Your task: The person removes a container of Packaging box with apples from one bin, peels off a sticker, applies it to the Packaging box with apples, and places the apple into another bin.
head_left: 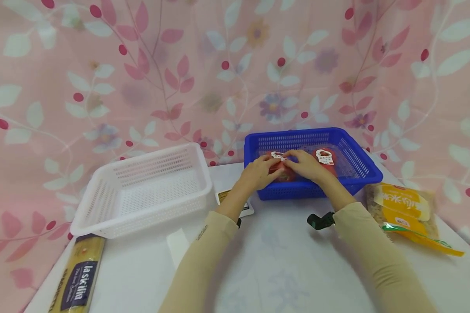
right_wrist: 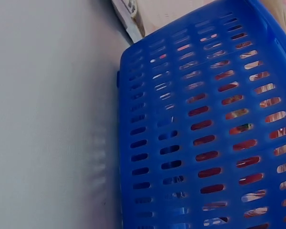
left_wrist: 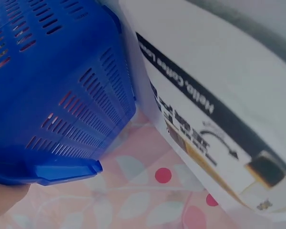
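Both hands reach into a blue slotted basket (head_left: 266,194) at the back of the table. My left hand (head_left: 255,174) holds the left side of a red plastic pack (head_left: 285,175) with a white label. On the right side of that same pack, my right hand (head_left: 308,167) holds on with spread fingers. A second red pack (head_left: 330,159), also labelled in white, lies beside it in the basket. Both wrist views mostly show the outer wall of the basket (right_wrist: 128,95), with red showing through its slots. The fingers' undersides are hidden.
An upright white basket (head_left: 156,213) stands to the left, with a spaghetti packet (head_left: 78,278) by its front corner. A white packet with coffee print (left_wrist: 181,90) lies just left of the blue basket. On the right is a yellow-labelled food bag (head_left: 403,206).
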`<state>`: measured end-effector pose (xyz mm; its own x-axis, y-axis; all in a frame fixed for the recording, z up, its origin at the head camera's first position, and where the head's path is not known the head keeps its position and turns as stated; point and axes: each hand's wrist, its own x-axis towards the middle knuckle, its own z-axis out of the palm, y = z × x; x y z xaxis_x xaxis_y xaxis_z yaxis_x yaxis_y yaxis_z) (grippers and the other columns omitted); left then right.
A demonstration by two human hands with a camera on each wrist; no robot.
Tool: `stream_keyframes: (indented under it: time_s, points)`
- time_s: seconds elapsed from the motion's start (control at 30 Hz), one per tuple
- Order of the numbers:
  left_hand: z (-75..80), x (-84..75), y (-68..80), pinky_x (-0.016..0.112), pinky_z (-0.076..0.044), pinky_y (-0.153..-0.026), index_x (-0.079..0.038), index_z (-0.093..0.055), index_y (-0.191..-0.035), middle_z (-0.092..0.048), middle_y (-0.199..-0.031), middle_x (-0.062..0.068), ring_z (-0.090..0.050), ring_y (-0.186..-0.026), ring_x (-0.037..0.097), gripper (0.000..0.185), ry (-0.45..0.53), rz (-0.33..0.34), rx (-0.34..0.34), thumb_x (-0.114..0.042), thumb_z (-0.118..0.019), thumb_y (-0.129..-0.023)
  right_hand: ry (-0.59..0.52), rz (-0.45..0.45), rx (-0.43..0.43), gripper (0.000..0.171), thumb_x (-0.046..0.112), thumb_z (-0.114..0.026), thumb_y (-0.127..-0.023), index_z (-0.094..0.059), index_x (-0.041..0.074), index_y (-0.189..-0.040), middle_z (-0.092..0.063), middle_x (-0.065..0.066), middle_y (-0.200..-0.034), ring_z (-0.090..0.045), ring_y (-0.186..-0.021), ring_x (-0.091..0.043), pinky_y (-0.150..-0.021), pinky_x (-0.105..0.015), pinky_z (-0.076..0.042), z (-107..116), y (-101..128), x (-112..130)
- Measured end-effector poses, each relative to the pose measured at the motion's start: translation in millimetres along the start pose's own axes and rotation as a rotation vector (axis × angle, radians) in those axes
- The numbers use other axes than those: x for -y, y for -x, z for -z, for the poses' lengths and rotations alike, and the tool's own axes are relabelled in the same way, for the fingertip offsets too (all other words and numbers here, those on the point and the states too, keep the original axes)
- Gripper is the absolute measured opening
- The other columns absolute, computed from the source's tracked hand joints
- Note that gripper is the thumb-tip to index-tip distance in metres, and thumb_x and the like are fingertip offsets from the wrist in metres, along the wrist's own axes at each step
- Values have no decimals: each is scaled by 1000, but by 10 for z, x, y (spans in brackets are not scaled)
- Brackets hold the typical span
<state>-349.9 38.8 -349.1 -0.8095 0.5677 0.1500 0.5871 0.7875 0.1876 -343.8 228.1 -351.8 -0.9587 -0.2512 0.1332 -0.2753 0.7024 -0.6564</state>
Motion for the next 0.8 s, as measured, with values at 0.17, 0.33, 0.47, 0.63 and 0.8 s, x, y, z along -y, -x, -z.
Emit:
stream_keyframes:
  time_s: [0.17,0.33,0.47,0.63,0.8]
  points:
    - [7,-24,9,45,-41,-94,-28,-36,-141,-37,-142,10,-45,-120,33,54,-21,-2,17,-53,-36,-93,-15,-31,8,40,31,-47,-95,-50,4,-125,-43,-22,-130,-36,-122,-38,-98,-58,-28,-10,18,11]
    - [17,-46,-9,43,-43,-93,-28,-40,-139,-40,-140,9,-46,-120,31,54,-54,-1,34,-55,-36,-92,9,-13,5,37,27,-49,-95,-51,2,-123,-44,-24,-130,-35,-123,-40,-98,-58,-28,-7,-2,7]
    - [8,-47,-24,41,-42,-93,-28,-43,-137,-44,-138,9,-47,-120,29,52,-74,6,53,-54,-37,-92,34,-10,15,38,24,-49,-95,-50,0,-123,-44,-25,-130,-35,-124,-40,-99,-57,-28,-19,-22,-5]
    - [-1,-40,-49,42,-42,-93,-28,-43,-137,-45,-137,9,-48,-118,30,52,-73,-6,60,-52,-39,-92,31,-20,9,37,23,-49,-94,-51,0,-122,-44,-25,-130,-35,-124,-39,-99,-58,-28,-20,-33,-20]
    - [3,-33,-64,42,-45,-89,-27,-46,-135,-51,-131,10,-53,-110,30,51,-96,-22,91,-52,-42,-91,62,7,33,36,21,-51,-93,-51,0,-122,-47,-25,-126,-38,-120,-40,-96,-57,-31,-29,-49,-40]
